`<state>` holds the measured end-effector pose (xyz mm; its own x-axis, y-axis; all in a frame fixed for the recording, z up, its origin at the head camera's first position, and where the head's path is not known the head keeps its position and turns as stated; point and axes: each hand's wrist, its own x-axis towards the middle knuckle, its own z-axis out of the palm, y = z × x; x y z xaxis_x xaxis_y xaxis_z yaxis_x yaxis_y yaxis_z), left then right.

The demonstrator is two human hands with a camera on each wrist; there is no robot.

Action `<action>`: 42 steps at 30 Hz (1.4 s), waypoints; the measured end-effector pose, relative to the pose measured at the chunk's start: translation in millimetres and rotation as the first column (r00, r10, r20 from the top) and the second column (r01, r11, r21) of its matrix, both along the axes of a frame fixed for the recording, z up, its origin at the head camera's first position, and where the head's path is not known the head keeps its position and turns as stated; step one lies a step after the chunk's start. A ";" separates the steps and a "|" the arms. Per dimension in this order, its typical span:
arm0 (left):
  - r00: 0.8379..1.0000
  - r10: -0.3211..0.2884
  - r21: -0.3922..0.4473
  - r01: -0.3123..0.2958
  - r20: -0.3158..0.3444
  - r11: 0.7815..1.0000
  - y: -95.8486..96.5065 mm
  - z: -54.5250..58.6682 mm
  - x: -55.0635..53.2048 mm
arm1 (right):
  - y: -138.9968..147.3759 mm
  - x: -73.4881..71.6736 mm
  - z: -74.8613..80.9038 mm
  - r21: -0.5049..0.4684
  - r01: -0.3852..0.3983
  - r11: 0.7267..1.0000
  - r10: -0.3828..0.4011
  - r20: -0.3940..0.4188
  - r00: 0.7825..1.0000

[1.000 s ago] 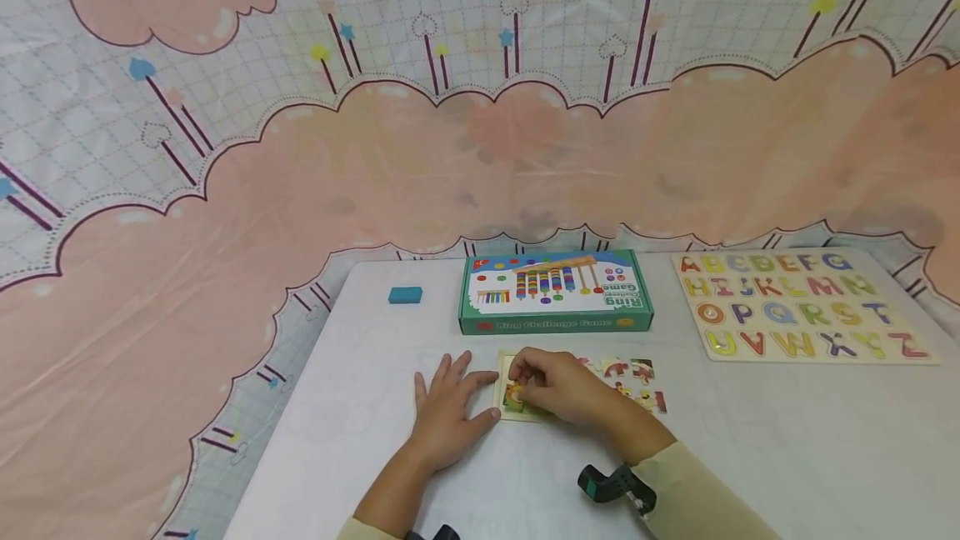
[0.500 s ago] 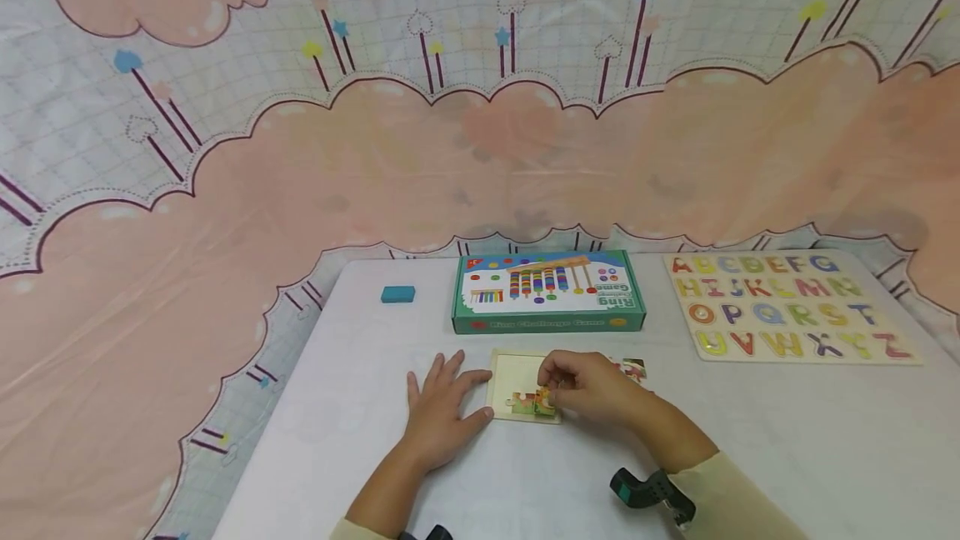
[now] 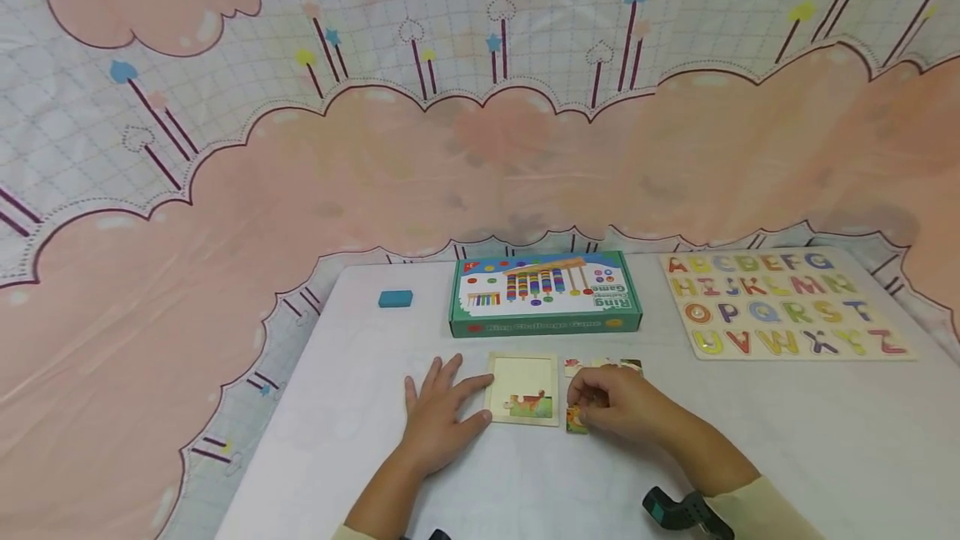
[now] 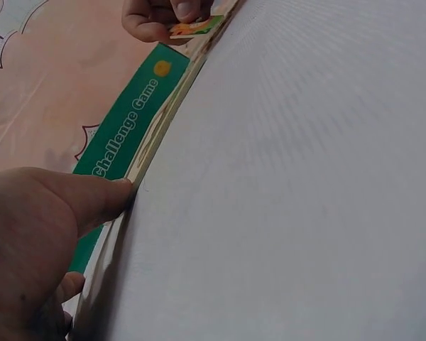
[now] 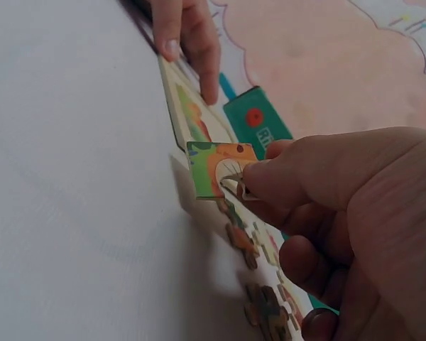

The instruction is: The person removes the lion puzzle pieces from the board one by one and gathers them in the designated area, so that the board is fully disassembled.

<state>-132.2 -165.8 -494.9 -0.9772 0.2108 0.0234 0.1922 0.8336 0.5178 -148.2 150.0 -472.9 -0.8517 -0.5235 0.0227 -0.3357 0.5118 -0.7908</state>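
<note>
My right hand (image 3: 626,398) pinches a jigsaw puzzle piece (image 5: 207,170) between thumb and fingers. The piece is green and orange with a whiskered animal face, and sits just right of the shallow wooden puzzle tray (image 3: 521,375). In the tray's lower right lies a joined green section (image 3: 531,404) with a reddish figure. My left hand (image 3: 438,415) lies spread at the tray's left side, its thumb and index fingertip touching the edge. Loose puzzle pieces (image 5: 241,245) lie beyond and under the right hand, which partly hides them.
Behind the tray lies a green Ring Challenge Game box (image 3: 546,294). A small blue block (image 3: 395,299) is at the back left. An alphabet board (image 3: 783,307) lies at the right. A patterned cloth (image 3: 480,165) hangs behind the white table (image 3: 330,407).
My right hand has moved right with the puzzle piece, from over the tray to beside its right edge. The tray's inside is now uncovered. My left hand has stayed at the tray's left edge.
</note>
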 end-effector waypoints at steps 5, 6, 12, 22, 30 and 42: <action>1.000 0.008 -0.007 -0.008 0.003 1.000 -0.7 -1.2 1.8 | 1.9 5.1 -3.8 -0.004 -0.012 1.000 0.012 -0.003 1.000; 1.000 0.010 -0.008 -0.010 0.004 1.000 -1.0 -1.8 2.0 | 1.6 5.9 -4.8 0.007 -0.008 1.000 0.009 -0.017 1.000; 1.000 0.019 -0.012 -0.019 -0.001 1.000 -2.4 -3.8 2.5 | -5.5 9.4 -10.3 0.115 0.035 0.993 -0.018 -0.152 0.988; 1.000 0.028 -0.013 -0.028 -0.009 1.000 -3.8 -7.2 2.5 | -10.3 14.8 -10.7 0.164 0.056 0.985 -0.011 -0.261 0.965; 0.999 0.032 -0.010 -0.032 -0.012 0.999 -1.4 -6.8 1.3 | -8.4 16.7 -13.7 0.181 0.085 0.980 -0.028 -0.297 0.954; 0.997 0.083 0.056 -0.083 -0.001 0.995 6.0 -3.5 -2.5 | -8.0 13.7 -5.4 0.079 0.063 0.995 -0.050 -0.151 0.987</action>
<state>-134.7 -159.8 -498.4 -0.9912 0.1274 0.0364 0.1256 0.8163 0.5638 -134.5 142.1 -478.4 -0.8705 -0.4799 0.1093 -0.4147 0.5956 -0.6880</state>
